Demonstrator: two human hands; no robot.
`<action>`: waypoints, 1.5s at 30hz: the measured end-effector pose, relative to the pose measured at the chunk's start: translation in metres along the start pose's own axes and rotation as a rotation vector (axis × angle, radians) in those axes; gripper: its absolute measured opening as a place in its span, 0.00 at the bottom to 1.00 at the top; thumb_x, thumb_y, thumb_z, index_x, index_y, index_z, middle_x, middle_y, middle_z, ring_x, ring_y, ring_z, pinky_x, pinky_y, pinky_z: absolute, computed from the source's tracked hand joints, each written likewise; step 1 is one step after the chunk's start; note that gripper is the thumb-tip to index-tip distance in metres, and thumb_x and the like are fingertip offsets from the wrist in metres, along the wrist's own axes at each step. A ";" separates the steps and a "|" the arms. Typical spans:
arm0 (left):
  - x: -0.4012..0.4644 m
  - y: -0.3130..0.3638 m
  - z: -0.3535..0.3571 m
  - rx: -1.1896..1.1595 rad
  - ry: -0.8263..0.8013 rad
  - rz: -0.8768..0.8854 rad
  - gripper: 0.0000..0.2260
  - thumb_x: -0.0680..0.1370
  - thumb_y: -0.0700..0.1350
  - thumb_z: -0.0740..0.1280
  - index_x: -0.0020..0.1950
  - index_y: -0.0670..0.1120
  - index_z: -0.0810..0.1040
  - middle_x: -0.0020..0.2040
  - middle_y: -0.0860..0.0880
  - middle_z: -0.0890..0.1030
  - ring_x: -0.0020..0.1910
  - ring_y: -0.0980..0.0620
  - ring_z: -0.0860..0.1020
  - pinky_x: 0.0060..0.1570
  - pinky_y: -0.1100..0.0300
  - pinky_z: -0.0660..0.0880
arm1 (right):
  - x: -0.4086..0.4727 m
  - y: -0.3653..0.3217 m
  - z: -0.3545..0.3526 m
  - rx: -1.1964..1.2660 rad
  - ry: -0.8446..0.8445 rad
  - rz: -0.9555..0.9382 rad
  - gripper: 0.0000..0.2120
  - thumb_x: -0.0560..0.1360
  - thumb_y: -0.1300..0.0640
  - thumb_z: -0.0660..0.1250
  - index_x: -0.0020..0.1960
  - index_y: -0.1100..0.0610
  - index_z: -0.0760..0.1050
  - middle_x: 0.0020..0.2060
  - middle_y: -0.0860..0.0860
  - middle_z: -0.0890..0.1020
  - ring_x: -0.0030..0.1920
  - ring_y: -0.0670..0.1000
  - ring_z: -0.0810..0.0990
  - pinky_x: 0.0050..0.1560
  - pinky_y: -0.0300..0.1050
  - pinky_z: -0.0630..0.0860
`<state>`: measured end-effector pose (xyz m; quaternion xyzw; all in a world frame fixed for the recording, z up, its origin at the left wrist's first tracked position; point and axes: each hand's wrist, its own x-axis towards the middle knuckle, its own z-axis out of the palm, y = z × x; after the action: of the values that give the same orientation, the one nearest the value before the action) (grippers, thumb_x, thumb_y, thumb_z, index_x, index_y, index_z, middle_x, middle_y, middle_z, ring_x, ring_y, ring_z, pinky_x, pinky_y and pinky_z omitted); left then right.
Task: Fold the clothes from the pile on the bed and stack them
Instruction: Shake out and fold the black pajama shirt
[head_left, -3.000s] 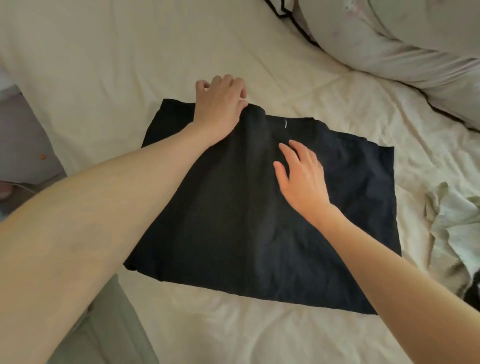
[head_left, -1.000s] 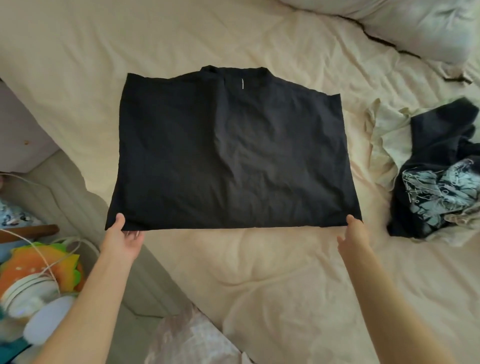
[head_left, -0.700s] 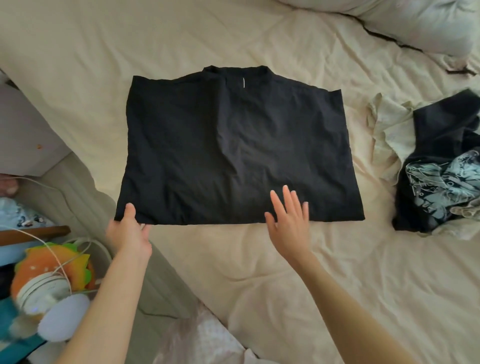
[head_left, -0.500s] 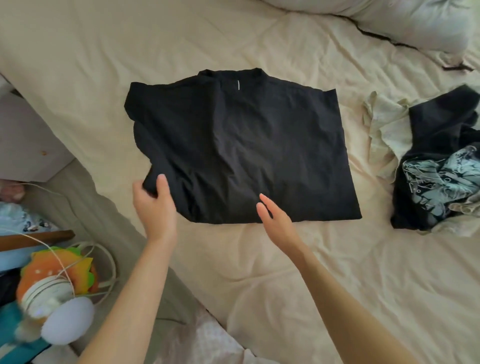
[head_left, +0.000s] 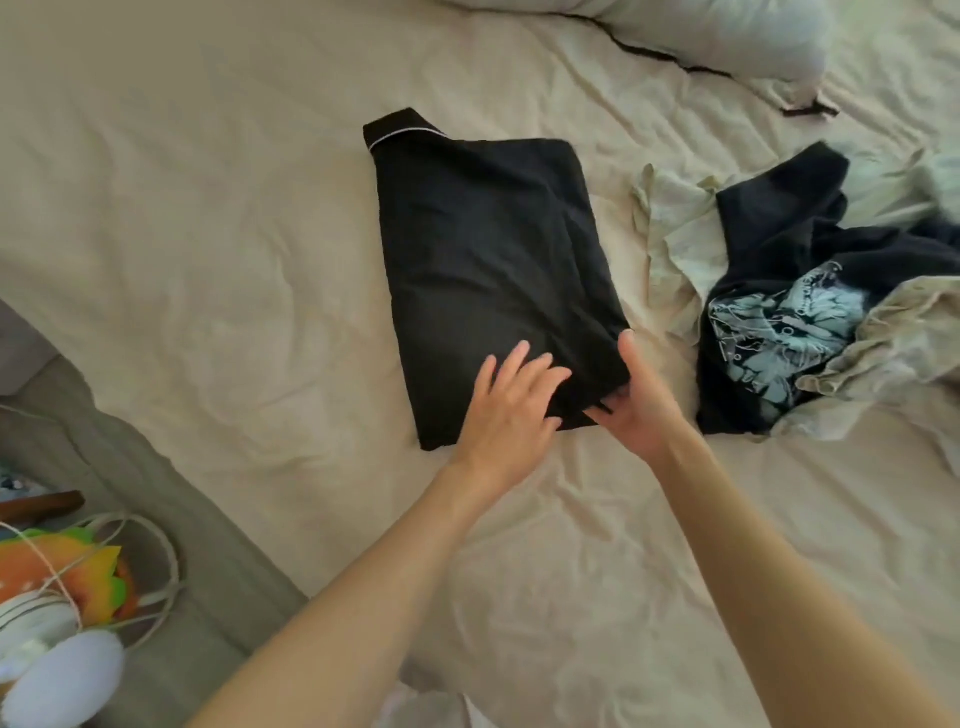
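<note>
A black garment (head_left: 493, 260) lies folded into a narrow upright rectangle on the cream bed sheet (head_left: 208, 260), its collar with a thin white line at the far end. My left hand (head_left: 511, 405) rests flat on its near end, fingers spread. My right hand (head_left: 636, 400) holds the near right corner, thumb up along the edge and fingers under the cloth. To the right lies the pile (head_left: 810, 312): a black shirt with a pale blue print tangled with cream clothes.
A pale pillow (head_left: 727, 36) lies at the far right of the bed. The bed's edge runs along the lower left, where a colourful toy (head_left: 62, 582), white cords and a white round object sit on the floor.
The wide black garment has been folded in half sideways, its left half brought over to the right. My left hand moved right with it and now lies on top; my right hand took the near right corner.
</note>
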<state>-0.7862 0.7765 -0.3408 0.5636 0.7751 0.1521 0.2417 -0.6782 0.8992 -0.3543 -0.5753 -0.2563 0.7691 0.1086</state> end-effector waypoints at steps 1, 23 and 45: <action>-0.007 -0.012 0.003 0.074 0.027 -0.054 0.25 0.76 0.49 0.66 0.72 0.49 0.65 0.74 0.49 0.63 0.76 0.48 0.52 0.73 0.48 0.49 | 0.004 -0.001 -0.002 -0.053 0.083 0.013 0.18 0.75 0.40 0.63 0.58 0.50 0.74 0.56 0.48 0.80 0.57 0.52 0.78 0.56 0.51 0.76; -0.059 -0.097 0.026 0.474 -0.146 -0.073 0.35 0.74 0.48 0.71 0.76 0.49 0.57 0.75 0.41 0.59 0.74 0.41 0.59 0.70 0.44 0.59 | 0.034 0.022 -0.041 -0.537 0.422 -0.143 0.10 0.73 0.60 0.70 0.52 0.61 0.75 0.42 0.55 0.79 0.43 0.54 0.79 0.42 0.44 0.76; -0.115 -0.084 -0.051 -0.253 -0.428 -0.327 0.12 0.75 0.42 0.65 0.55 0.54 0.79 0.35 0.58 0.77 0.32 0.62 0.75 0.32 0.70 0.68 | -0.082 0.034 -0.070 -0.215 0.134 0.527 0.12 0.69 0.64 0.72 0.51 0.62 0.75 0.39 0.54 0.79 0.34 0.50 0.78 0.31 0.41 0.77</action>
<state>-0.8524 0.6425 -0.3171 0.4160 0.7620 0.0844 0.4891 -0.5819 0.8513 -0.3187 -0.6797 -0.1701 0.6997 -0.1399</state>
